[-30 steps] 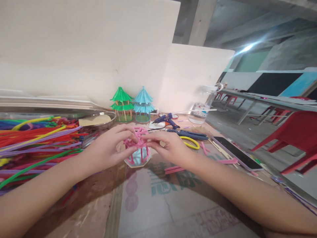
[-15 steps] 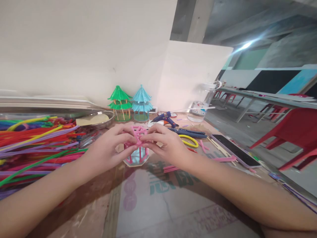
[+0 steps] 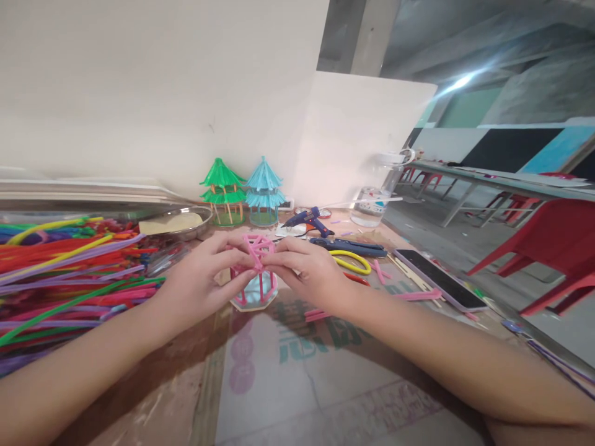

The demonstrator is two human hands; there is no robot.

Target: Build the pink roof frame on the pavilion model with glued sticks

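A small pink pavilion frame (image 3: 261, 288) made of pipe cleaners stands on an eight-sided base with a pale blue floor. Thin pink bars cross its top. My left hand (image 3: 216, 266) is closed at its left upper edge, thumb and forefinger pinching a pink pipe cleaner. From the right, my right hand (image 3: 311, 269) pinches the same upper part, its fingertips almost meeting those of the left. The fingers partly hide the frame's upper rim.
Behind stand a green model pavilion (image 3: 224, 192) and a blue one (image 3: 264, 192). Colourful pipe cleaners (image 3: 69, 272) lie left, beside a metal dish (image 3: 204, 217). To the right are a glue gun (image 3: 309, 220), pliers (image 3: 353, 248), a phone (image 3: 439, 279) and a water jug (image 3: 372, 201).
Both hands keep their pinch on the pink frame, with only slight finger movement. The whole view has shifted a little.
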